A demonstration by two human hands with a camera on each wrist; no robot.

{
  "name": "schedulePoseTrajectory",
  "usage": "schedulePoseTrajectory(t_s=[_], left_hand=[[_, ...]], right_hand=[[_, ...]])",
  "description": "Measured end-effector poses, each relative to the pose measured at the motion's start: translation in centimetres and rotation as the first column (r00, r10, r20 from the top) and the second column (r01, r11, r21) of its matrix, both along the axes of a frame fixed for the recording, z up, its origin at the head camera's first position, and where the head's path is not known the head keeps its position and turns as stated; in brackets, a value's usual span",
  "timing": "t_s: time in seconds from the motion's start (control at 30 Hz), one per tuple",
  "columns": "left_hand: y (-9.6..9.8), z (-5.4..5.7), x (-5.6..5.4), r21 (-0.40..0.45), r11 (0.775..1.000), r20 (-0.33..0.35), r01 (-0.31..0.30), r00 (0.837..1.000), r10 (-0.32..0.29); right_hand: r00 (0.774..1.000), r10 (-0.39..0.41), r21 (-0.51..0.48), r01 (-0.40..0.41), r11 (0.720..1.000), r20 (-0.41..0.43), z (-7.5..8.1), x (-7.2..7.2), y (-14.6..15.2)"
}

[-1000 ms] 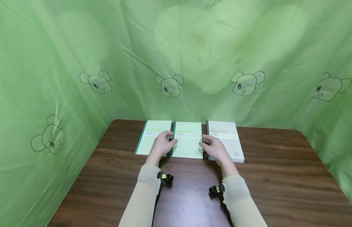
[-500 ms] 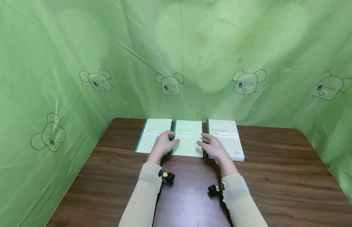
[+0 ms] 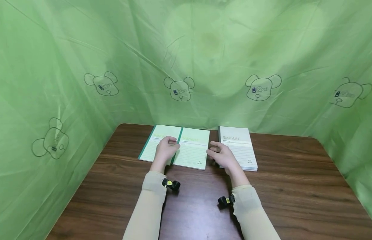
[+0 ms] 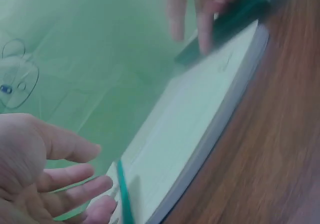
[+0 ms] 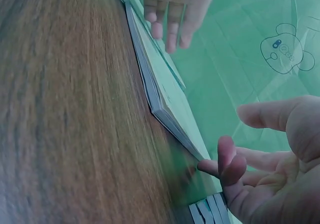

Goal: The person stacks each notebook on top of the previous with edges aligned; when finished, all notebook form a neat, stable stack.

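Observation:
Three groups of "Gambit" notebooks lie along the table's far side. My left hand is over the pale green left notebook, its thumb near the green spine of the middle notebook. That middle one lies slightly turned, its spine against the left notebook. By its right edge is my right hand; in the right wrist view one fingertip meets the notebook's edge. Both hands have loosely bent fingers and grip nothing. A grey-white notebook stack lies to the right, partly behind the right hand.
The brown wooden table has rounded far corners. A green cloth with bear-head drawings hangs behind and at both sides. Small black cameras sit on both wrists, the left one near the tabletop.
The middle notebook has slid left and turned slightly, closing its gap to the left notebook and widening the one to the stack. The left notebook shifted a little left. Both hands moved left, the right only slightly.

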State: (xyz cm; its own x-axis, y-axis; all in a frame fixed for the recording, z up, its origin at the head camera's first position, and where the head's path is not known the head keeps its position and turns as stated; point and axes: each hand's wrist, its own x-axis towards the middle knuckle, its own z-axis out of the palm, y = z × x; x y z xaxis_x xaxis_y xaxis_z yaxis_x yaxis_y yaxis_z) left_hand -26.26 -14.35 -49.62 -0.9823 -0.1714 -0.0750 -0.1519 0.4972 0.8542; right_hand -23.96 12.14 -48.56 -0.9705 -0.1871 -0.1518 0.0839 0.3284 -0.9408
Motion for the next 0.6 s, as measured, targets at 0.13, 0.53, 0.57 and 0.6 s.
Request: schedulePoseTrajectory(t_s=[0.13,0.53,0.57,0.6], left_hand=[[-0.8,0.1,0.2,-0.067,0.996,0.016,0.062,0.998,-0.061],[0.5,1.0,0.9,-0.137,0.975,0.016,0.175,0.985,-0.174],[0.7,1.0,0.8,-0.141,0.975,0.019,0.174,0.985,-0.173],[1.0,1.0,0.8,-0.147,0.974,0.022,0.169,0.986,-0.168]], right_hand=[[1.0,-0.002,0.024,0.002,1.0,0.001,0.0,0.1,-0.1],[1.0,0.007,0.13,-0.003,0.991,-0.026,0.4,0.3,-0.1],[1.0,0.0,0.144,0.004,0.99,-0.028,0.4,0.3,-0.1],[1.0,-0.007,0.15,0.011,0.989,-0.027,0.4,0.2,-0.1]])
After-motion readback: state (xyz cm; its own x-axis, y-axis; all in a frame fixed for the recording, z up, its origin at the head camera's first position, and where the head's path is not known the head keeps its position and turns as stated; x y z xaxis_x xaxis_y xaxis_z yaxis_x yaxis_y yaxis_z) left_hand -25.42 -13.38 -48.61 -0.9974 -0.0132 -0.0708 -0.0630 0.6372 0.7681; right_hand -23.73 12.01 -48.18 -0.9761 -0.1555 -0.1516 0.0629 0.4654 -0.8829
